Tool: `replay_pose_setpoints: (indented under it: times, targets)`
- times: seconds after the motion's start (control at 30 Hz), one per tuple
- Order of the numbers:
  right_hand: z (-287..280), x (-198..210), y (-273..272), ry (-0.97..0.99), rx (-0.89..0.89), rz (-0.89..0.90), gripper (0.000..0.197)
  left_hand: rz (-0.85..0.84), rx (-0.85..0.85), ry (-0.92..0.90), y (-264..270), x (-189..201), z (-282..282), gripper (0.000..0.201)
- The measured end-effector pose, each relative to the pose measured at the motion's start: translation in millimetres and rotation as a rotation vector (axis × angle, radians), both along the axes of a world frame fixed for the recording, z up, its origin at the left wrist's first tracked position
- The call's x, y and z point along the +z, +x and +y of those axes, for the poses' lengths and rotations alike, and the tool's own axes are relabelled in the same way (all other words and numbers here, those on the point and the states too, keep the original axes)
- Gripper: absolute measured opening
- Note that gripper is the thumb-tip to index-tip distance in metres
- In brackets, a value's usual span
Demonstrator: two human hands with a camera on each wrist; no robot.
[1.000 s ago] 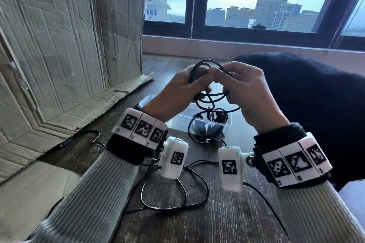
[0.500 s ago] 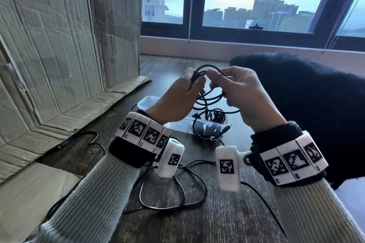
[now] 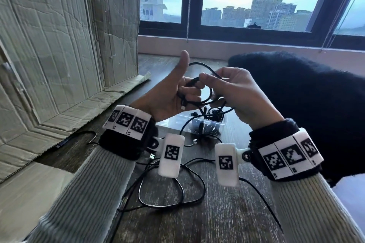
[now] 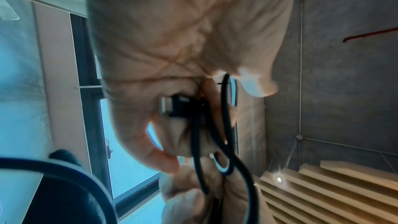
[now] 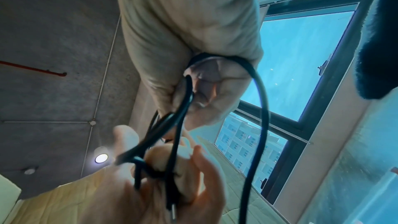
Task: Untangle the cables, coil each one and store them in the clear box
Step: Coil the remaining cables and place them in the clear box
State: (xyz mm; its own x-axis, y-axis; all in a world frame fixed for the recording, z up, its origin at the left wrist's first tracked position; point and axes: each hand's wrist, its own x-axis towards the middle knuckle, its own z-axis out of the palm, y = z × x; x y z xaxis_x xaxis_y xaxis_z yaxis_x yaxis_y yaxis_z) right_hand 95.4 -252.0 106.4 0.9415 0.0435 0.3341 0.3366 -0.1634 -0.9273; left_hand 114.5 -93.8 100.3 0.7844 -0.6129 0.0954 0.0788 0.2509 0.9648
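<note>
Presently the black cable (image 3: 199,83) is held above the clear box (image 3: 223,122), looped between both hands. The left hand (image 3: 169,98) curls its fingers round the gathered turns, thumb raised clear, with a plug end (image 4: 170,106) lying at its palm. The right hand (image 3: 237,92) pinches the next loop just beside it.

Recommended practice: lay each turn the same size as the last, feed with the right hand, and bring the left thumb down to trap the turn before releasing it; slack trails into the box and could snag the cables (image 3: 201,127) already stored there.

Against the earlier frames, the left thumb has lifted off the coil and the left palm has turned upward. Further cables (image 3: 167,201) lie on the bench (image 3: 217,223), nearer the person than the box.
</note>
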Motion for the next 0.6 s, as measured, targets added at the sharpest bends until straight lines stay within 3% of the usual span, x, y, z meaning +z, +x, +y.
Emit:
replay_pose_setpoints:
  times: [0.17, 0.3, 0.5, 0.6]
  targets:
    - [-7.2, -1.7, 2.7, -0.01, -0.044, 0.021, 0.02, 0.087, 0.07, 0.006, 3.9, 2.5, 0.7, 0.06]
    - [-13.5, -0.8, 3.6, 0.002, -0.028, 0.012, 0.012, 0.054, 0.063, 0.019, 2.6, 4.8, 4.0, 0.03]
    - [-15.8, 1.2, 4.3, -0.041, -0.047, 0.0, 0.016, 0.034, 0.143, -0.079, 3.9, 5.2, 2.3, 0.017]
    - [-11.7, 6.4, 2.2, -0.022, -0.075, 0.041, 0.043, -0.06, 0.303, -0.092, 7.5, 3.4, -5.3, 0.027]
